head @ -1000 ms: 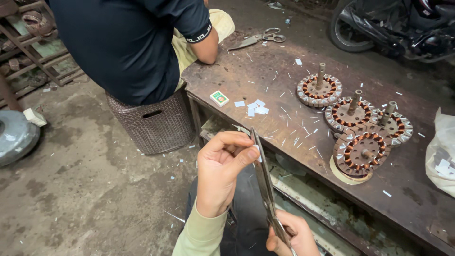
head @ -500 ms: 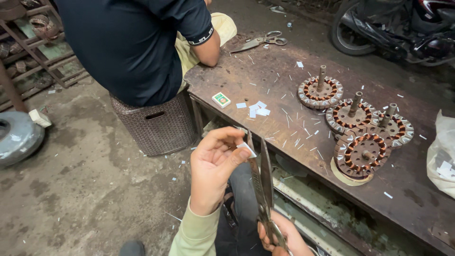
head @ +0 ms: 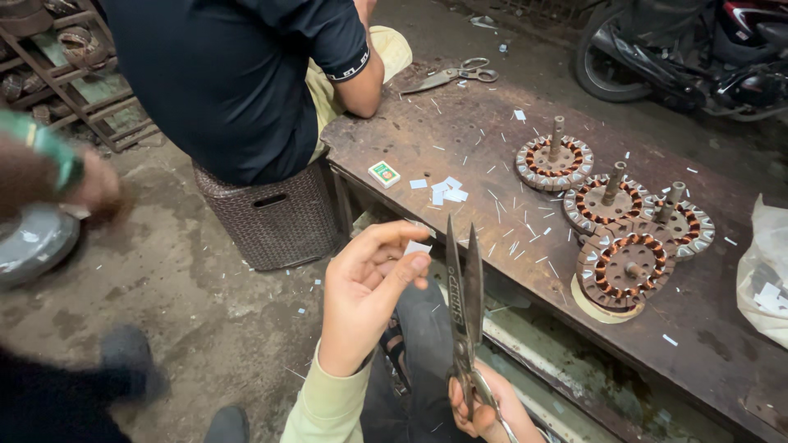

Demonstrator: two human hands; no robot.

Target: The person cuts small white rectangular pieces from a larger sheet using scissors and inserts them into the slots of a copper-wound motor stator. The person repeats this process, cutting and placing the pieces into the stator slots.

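My left hand [head: 365,291] is raised in front of me and pinches a small white paper piece [head: 417,247] between thumb and fingertips. My right hand [head: 484,410], low at the frame's bottom, grips the handles of large metal scissors [head: 464,291]. Their blades point up and stand slightly apart, just right of the paper piece. A brown wooden bench [head: 460,156] lies beyond my hands, strewn with thin white paper strips.
Several copper-wound motor stators [head: 621,265] sit on the bench's right side, with cut paper pieces [head: 443,190], a small green box [head: 383,174] and a second pair of scissors [head: 451,76]. A person in a dark shirt [head: 238,74] sits on a wicker stool [head: 275,217]. Another person's blurred arm [head: 49,176] enters left. A white bag [head: 763,279] lies right.
The scissor blades have swung more upright and apart beside the paper piece. Another person's arm and dark leg have come into view at the left.
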